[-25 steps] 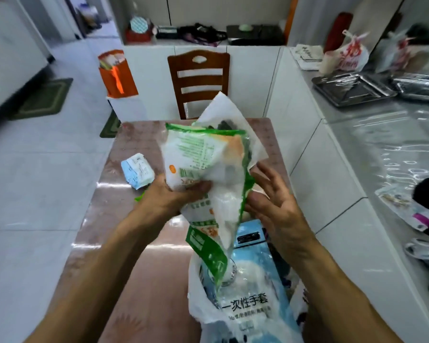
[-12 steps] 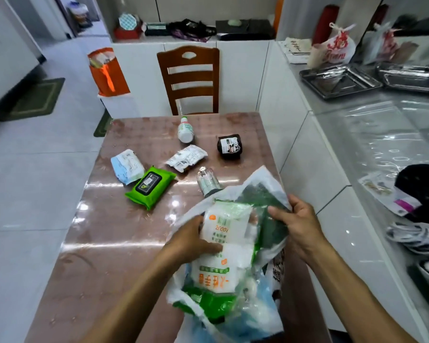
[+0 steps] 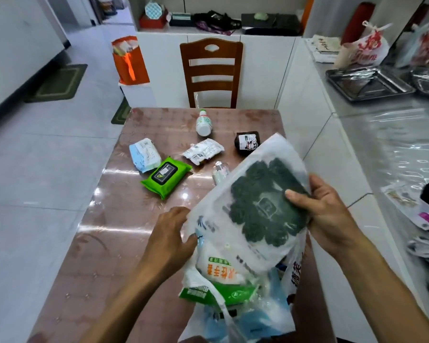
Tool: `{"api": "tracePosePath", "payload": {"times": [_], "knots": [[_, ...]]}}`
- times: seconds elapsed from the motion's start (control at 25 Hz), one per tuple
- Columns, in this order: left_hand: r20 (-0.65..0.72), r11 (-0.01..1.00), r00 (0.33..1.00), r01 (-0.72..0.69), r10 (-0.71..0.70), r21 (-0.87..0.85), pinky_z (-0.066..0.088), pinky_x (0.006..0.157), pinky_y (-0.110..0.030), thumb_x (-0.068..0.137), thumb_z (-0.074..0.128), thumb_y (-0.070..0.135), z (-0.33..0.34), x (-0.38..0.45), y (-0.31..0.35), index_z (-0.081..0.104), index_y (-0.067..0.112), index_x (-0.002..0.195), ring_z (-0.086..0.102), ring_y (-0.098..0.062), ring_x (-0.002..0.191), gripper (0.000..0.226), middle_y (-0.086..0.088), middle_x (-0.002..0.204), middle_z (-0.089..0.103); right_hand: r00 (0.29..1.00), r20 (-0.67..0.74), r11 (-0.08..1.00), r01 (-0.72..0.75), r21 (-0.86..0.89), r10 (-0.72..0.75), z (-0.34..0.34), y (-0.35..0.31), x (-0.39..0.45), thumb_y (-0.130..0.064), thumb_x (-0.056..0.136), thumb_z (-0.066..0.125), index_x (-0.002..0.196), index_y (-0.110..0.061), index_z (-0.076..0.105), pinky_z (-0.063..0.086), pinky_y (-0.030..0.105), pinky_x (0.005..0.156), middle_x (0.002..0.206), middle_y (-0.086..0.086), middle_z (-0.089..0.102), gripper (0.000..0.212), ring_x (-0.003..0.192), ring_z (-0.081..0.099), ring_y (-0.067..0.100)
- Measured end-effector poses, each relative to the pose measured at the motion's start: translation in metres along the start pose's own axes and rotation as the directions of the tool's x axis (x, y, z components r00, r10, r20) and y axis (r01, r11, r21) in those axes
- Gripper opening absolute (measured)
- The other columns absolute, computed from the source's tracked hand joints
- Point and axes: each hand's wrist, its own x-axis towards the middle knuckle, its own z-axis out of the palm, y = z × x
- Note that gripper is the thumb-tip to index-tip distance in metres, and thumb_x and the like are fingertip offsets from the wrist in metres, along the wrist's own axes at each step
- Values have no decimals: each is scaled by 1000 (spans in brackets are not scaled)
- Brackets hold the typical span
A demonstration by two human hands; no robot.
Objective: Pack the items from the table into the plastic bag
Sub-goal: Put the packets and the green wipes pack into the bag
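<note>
A white translucent plastic bag [image 3: 248, 216] with a dark green print hangs at the table's near right corner. My right hand [image 3: 322, 209] grips its upper right edge. My left hand [image 3: 171, 233] holds its left edge, fingers partly inside. A green and white pack [image 3: 218, 280] and a blue pack [image 3: 253, 318] sit inside the bag. On the table [image 3: 124, 243] lie a green wipes pack [image 3: 165, 176], a blue and white pack [image 3: 144, 154], a white sachet [image 3: 203, 151], a white bottle [image 3: 204, 122], a black jar [image 3: 247, 143] and a small clear bottle [image 3: 219, 172], partly behind the bag.
A wooden chair [image 3: 211, 73] stands at the table's far end. A white counter [image 3: 391, 154] with metal trays [image 3: 367, 81] runs along the right. An orange bag [image 3: 130, 61] sits on a white box to the far left. Tiled floor lies left of the table.
The green and white pack went down from in front of me into the bag. The bag's side now covers it, and my left hand has shifted to the bag's left edge.
</note>
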Motion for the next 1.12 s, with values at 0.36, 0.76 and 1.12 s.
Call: {"api": "tracePosePath", "payload": {"times": [0.36,0.76,1.12], "knots": [[487,947,837,-317,251,56,48,73,-22,73,68,46,-16,-44,-9,68,44,106,56,-5,87,33,13,92,61,876,153,164,252,-954,-457,14,38,14,-9,80,71,139,-17,44,49,42,91,125,9,61,65,112,55,29],[-35,774,984,114,-172,-622,49,48,-30,73,73,33,-31,-26,40,72,12,68,59,-14,48,22,-15,62,69,985,-112,523,-26,-852,-132,3,-4,32,-32,95,58,71,-15,68,41,33,63,71,4,65,31,73,61,24],[-288,679,951,-139,-111,-721,61,69,-31,76,67,28,-111,21,53,69,8,68,72,-24,72,21,-4,69,75,947,-181,925,199,-324,-267,46,-52,-7,-18,92,59,47,-16,49,34,21,46,43,-7,41,46,43,42,13]]}}
